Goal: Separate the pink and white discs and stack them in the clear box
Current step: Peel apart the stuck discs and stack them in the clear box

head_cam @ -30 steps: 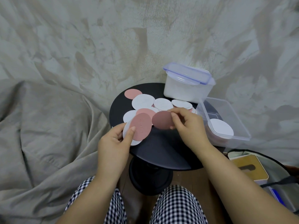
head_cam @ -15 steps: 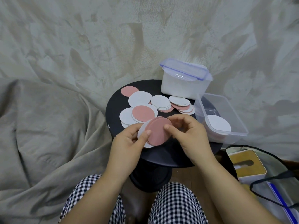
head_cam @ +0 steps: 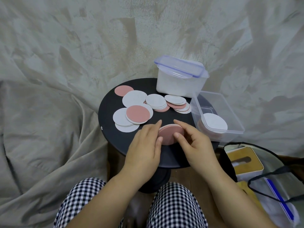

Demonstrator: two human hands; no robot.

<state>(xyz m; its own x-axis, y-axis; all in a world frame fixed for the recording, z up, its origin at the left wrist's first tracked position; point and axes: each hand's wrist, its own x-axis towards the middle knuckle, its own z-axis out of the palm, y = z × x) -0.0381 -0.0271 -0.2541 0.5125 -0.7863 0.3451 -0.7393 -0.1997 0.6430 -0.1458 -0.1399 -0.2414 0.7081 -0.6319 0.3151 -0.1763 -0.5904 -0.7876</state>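
Note:
My left hand (head_cam: 145, 142) and my right hand (head_cam: 195, 143) together hold a small stack of pink discs (head_cam: 169, 134) upright on edge, pinched from both sides over the front of the round black table (head_cam: 172, 155). Behind it, loose pink and white discs (head_cam: 138, 114) lie in overlapping piles across the tabletop, with a single pink disc (head_cam: 123, 90) at the far left. The clear box (head_cam: 230, 112) stands open at the table's right edge, and a white disc (head_cam: 214, 123) lies on top of the discs inside it.
A white lidded container (head_cam: 179, 79) stands at the back of the table. Grey fabric (head_cam: 49, 112) covers the surroundings. At the lower right is a wooden-topped tissue box (head_cam: 243, 160) inside a clear bag with black trim. My checked trousers (head_cam: 172, 206) fill the bottom.
The pink discs held apart in each hand have been brought together into one stack between both hands, squared on edge nearer the table's front.

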